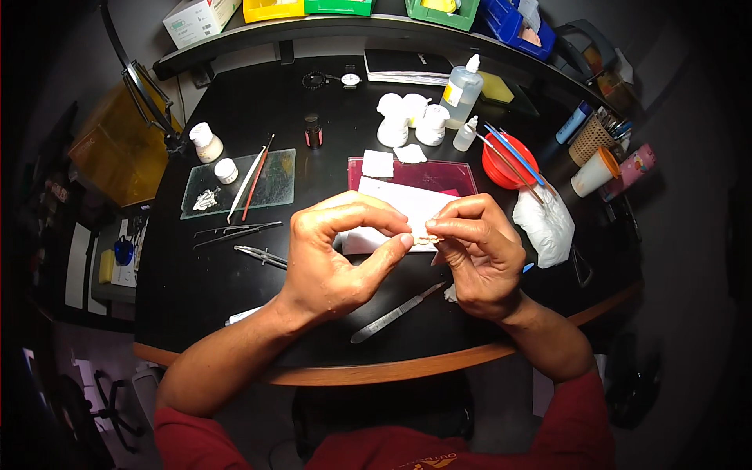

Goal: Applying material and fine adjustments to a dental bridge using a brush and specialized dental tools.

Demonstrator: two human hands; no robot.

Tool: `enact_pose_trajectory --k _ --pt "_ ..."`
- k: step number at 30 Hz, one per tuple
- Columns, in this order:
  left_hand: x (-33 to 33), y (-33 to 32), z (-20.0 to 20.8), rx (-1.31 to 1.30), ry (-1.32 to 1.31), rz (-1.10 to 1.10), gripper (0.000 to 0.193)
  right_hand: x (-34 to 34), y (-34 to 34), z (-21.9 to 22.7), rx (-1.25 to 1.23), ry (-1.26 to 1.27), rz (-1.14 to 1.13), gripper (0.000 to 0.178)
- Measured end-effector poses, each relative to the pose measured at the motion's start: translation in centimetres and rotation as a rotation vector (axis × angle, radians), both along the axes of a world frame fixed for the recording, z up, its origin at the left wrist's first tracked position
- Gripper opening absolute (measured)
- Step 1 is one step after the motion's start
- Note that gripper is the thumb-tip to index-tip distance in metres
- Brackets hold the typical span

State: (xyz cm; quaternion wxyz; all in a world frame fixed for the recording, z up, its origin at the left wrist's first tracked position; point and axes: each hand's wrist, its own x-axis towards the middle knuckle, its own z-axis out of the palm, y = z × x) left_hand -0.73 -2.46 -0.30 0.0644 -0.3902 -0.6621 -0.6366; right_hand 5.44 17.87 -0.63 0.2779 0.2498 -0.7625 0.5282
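Above the middle of the black bench, both hands meet at a small bumpy cream-coloured strip, like a dental bridge (425,240). My right hand (484,262) is closed, its thumb and fingertips pinching the strip's right end. My left hand (333,254) curves in from the other side, thumb and index fingertips at the strip's left end; the exact contact is too small to make out. White paper (399,197) lies under the fingers, over a dark red glass plate (462,178). Nearer me rests a scalpel (398,313), and metal tweezers (262,256) lie beside my left hand.
Left, a glass slab (278,174) carries brushes and a small jar (226,171). White jars (393,130) and a clear squeeze bottle (462,90) stand behind the paper. A red bowl (501,168) with brushes across it and a crumpled tissue (543,227) are on the right.
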Motion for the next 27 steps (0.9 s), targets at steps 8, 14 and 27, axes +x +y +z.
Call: enact_pose_trajectory --k 8,14,27 --pt "-0.11 -0.31 -0.28 -0.055 0.027 -0.043 0.006 0.01 0.1 0.18 0.116 0.077 0.015 0.031" --pt "0.17 -0.27 -0.02 -0.048 -0.306 -0.104 0.005 0.1 0.13 -0.02 0.088 0.057 0.046 0.032" --pt "0.5 0.11 -0.36 0.117 -0.53 -0.143 0.024 0.11 0.23 0.12 -0.021 0.038 0.043 0.031"
